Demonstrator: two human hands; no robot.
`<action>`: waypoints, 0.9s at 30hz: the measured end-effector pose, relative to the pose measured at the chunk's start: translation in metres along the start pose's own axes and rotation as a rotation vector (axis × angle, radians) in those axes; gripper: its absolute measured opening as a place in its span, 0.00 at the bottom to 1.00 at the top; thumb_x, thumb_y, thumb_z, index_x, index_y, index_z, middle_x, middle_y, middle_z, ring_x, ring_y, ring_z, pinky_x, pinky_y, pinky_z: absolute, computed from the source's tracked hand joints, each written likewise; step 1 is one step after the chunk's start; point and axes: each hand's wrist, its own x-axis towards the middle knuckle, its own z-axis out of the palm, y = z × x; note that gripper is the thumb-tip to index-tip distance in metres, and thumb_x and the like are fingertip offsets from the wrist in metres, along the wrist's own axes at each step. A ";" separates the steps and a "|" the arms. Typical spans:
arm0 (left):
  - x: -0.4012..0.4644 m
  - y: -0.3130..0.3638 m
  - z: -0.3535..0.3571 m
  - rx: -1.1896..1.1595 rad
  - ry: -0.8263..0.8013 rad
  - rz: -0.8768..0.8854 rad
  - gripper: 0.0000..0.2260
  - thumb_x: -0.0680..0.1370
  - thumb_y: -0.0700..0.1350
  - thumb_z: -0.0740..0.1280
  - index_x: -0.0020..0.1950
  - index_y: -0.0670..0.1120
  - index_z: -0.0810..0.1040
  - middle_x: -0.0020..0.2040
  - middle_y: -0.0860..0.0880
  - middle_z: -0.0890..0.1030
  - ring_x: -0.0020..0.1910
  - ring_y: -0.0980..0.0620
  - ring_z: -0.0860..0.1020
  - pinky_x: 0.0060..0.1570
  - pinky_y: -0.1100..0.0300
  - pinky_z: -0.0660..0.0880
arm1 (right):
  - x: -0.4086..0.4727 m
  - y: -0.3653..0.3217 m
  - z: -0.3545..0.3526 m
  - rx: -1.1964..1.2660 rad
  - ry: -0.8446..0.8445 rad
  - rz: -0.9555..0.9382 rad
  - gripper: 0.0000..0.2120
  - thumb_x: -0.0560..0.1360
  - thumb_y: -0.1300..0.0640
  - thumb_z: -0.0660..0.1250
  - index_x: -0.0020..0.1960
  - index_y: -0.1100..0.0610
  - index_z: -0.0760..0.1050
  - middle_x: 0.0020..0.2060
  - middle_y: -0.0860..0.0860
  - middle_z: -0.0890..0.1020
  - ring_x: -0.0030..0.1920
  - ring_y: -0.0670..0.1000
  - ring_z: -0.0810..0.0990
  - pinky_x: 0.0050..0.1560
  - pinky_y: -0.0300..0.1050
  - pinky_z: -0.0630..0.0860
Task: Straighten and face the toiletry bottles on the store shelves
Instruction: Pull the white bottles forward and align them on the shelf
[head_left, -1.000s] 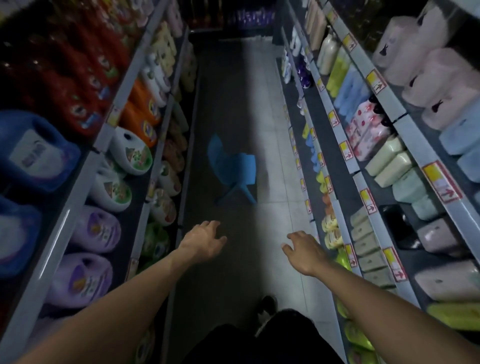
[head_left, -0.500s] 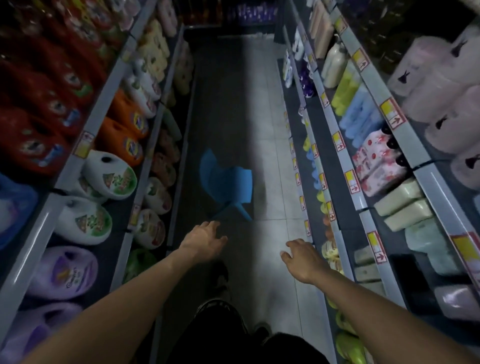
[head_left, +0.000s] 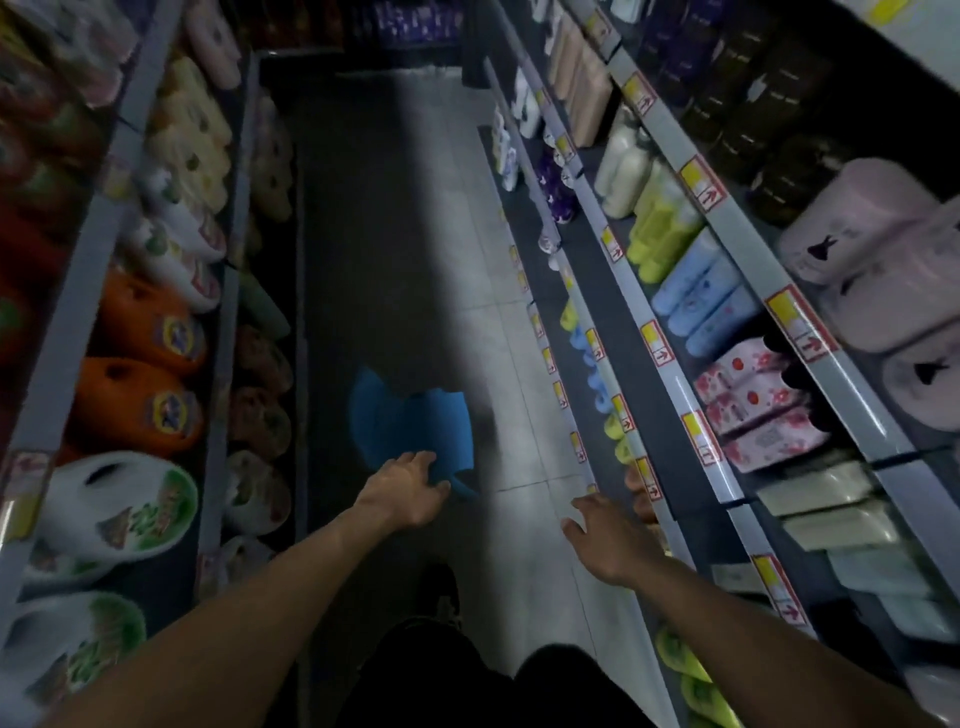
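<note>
Mid-aisle, between shelf runs, no bottle in hand. Left hand (head_left: 402, 493) out front over the floor, fingers loosely spread, holding nothing, overlapping the blue plastic chair (head_left: 410, 415) in view though contact cannot be told. Right hand (head_left: 610, 540) also empty, fingers relaxed and slightly spread, hanging just beside the edge of the lower right shelf rail (head_left: 649, 483), not clearly touching it. Toiletry bottles all on the right-hand shelving: cream bottles (head_left: 621, 171) far up, yellow-green bottles (head_left: 657, 234) next, pale blue bottles (head_left: 698, 299) nearer, floral pink packs (head_left: 753, 405) nearer again, then pale green-white bottles (head_left: 831, 514) closest to the right hand. Small bottles on the lower right shelf (head_left: 587, 343) too blurred to judge facing. Rows mostly lined up side by side, labels not readable in the dim light, so facing quality cannot be told. Left shelving carrying big detergent jugs, orange (head_left: 150, 327) and white with green labels (head_left: 124, 509), well apart from either hand. Judged progress: no straightening under way at this instant, apparently in transit toward a section; impossible to say which rows are already done. Left to do, by the look of it: reaching into the right shelves, squaring the nearer pale bottles and the low small ones. Chair in the walkway a likely trip or blocking point.
</note>
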 end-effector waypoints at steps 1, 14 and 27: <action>0.012 0.003 -0.010 0.018 -0.005 0.019 0.31 0.83 0.59 0.60 0.83 0.48 0.59 0.81 0.45 0.64 0.79 0.43 0.63 0.77 0.47 0.63 | 0.005 -0.004 -0.008 0.006 0.006 0.013 0.28 0.85 0.41 0.54 0.80 0.55 0.65 0.79 0.53 0.67 0.78 0.56 0.66 0.76 0.53 0.66; 0.131 0.096 -0.073 0.210 -0.147 0.204 0.33 0.79 0.61 0.58 0.79 0.43 0.66 0.76 0.39 0.71 0.75 0.40 0.69 0.74 0.49 0.66 | 0.062 0.030 -0.060 0.209 0.055 0.207 0.29 0.85 0.41 0.55 0.81 0.55 0.63 0.81 0.54 0.63 0.80 0.58 0.60 0.78 0.53 0.61; 0.240 0.231 -0.108 0.285 -0.119 0.259 0.29 0.83 0.57 0.63 0.81 0.47 0.64 0.76 0.40 0.70 0.72 0.39 0.72 0.72 0.48 0.69 | 0.136 0.123 -0.128 0.341 0.075 0.271 0.25 0.85 0.43 0.57 0.69 0.62 0.71 0.68 0.60 0.73 0.65 0.61 0.74 0.58 0.50 0.71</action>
